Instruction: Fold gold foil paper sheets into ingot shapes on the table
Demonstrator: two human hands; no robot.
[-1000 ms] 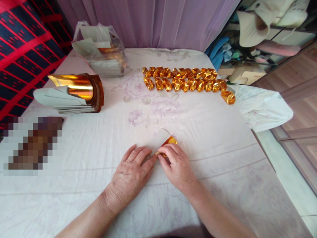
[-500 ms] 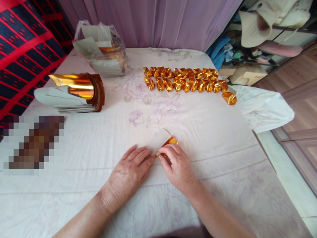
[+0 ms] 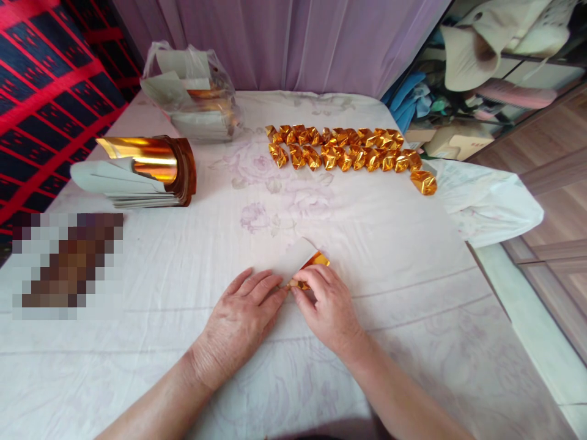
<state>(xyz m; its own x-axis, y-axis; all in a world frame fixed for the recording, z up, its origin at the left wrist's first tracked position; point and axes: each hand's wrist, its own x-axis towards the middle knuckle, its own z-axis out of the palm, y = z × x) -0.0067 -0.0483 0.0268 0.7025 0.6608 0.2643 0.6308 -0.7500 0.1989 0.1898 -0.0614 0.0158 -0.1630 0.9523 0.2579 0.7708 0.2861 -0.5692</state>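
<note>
Both hands are lying low on the white floral tablecloth (image 3: 389,244), meeting over a small sheet of gold foil paper (image 3: 300,261) near the front middle of the table. The left hand (image 3: 241,321) is pressing flat with its fingers stretched toward the sheet's near edge, fingertips touching the paper, not gripping around anything. The right hand (image 3: 328,308) is pinching the paper's near corner between thumb and forefinger, fingers closed narrowly on it. The sheet is showing its pale backing on top, with a shiny gold flap peeking out at its right side, just beyond the right fingertips. Farther back, well apart from the hands, two rows of folded gold paper ingots (image 3: 343,150) are sitting side by side, with one single ingot (image 3: 422,182) lying at the right end of the rows. At the left, a curling stack of gold foil sheets (image 3: 142,174) is resting on the cloth, and behind it a clear plastic bag of more sheets (image 3: 195,91) is standing near the lilac curtain (image 3: 298,43).
</note>
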